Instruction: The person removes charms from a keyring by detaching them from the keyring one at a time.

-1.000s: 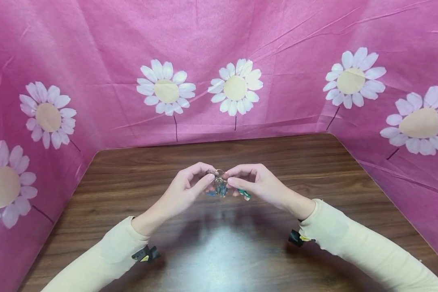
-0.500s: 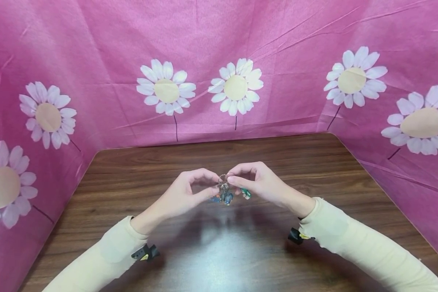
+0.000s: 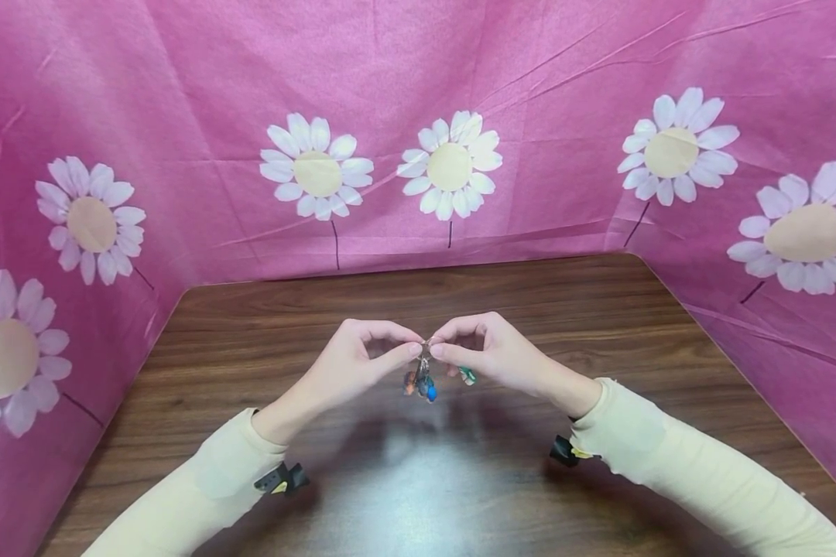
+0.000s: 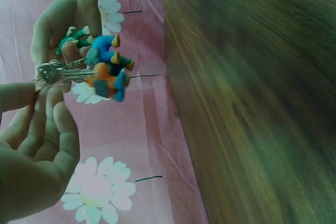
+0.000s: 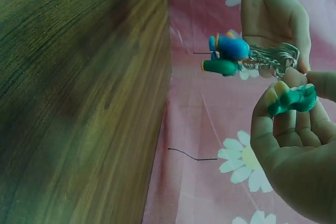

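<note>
My left hand (image 3: 362,360) and right hand (image 3: 498,352) meet in the air above the table, thumb and finger of each pinching a metal key ring (image 3: 425,345). Small figurine charms hang from it on chains: an orange one (image 4: 102,81) and a blue one (image 5: 231,48) among them, with a green one beside the blue. A separate green figurine charm (image 5: 294,99) dangles by my right hand's fingers. Fingertips cover most of the ring, so whether that green charm is attached to it cannot be told.
The brown wooden table (image 3: 265,325) lies beneath both hands. Pink cloth (image 3: 550,62) printed with large white flowers stands round its back and sides. Black straps (image 3: 282,480) sit at the wrists.
The charms have swung lower and hang straighter, with orange and blue now showing. My left fingers have come closer to the right ones, and the ring is now mostly covered.
</note>
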A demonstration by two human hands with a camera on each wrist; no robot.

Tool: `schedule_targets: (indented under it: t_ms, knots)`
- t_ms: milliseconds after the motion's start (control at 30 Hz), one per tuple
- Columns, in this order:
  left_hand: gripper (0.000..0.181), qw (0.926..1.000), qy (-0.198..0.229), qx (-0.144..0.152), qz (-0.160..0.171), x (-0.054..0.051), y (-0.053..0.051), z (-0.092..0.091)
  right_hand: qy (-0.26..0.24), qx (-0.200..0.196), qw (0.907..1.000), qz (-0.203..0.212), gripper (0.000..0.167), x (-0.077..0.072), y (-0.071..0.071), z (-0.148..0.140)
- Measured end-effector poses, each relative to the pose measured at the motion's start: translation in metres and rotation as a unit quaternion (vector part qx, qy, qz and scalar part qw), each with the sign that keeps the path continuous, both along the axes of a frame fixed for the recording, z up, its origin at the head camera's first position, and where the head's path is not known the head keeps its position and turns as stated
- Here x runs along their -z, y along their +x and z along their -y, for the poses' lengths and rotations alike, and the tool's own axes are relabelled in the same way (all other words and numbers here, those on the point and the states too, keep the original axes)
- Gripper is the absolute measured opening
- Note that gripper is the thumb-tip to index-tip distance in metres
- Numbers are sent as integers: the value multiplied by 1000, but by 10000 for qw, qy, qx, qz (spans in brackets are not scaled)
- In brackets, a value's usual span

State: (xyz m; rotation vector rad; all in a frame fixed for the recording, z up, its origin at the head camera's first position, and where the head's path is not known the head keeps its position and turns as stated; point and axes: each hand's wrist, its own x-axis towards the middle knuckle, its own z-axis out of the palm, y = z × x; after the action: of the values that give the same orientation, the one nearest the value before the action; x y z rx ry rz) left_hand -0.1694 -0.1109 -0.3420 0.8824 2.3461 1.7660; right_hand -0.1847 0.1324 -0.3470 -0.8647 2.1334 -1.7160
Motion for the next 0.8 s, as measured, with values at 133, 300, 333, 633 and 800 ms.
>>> schedule_targets:
  t_ms: [133, 300, 333, 633, 800]
  knots:
    - [12, 9997, -177, -45, 133, -3, 1, -1, 24, 27, 10000, -6, 12, 0, 0, 1]
    - [14, 9966, -85, -73, 819, -4, 1, -2, -29, 194, 9994, 291, 17, 3, -2, 0]
    - [15, 9948, -37, -76, 1015, -4, 0, -2, -31, 234, 9989, 405, 18, 4, -3, 0]
    - [22, 9660, 570, -90, 2521, 1, -9, 0, 79, 179, 9808, 1942, 27, 10, -11, 0]
    - [23, 9500, 929, -97, 2978, 6, -11, 0, 30, -70, 9756, 2195, 28, 15, -11, 1]
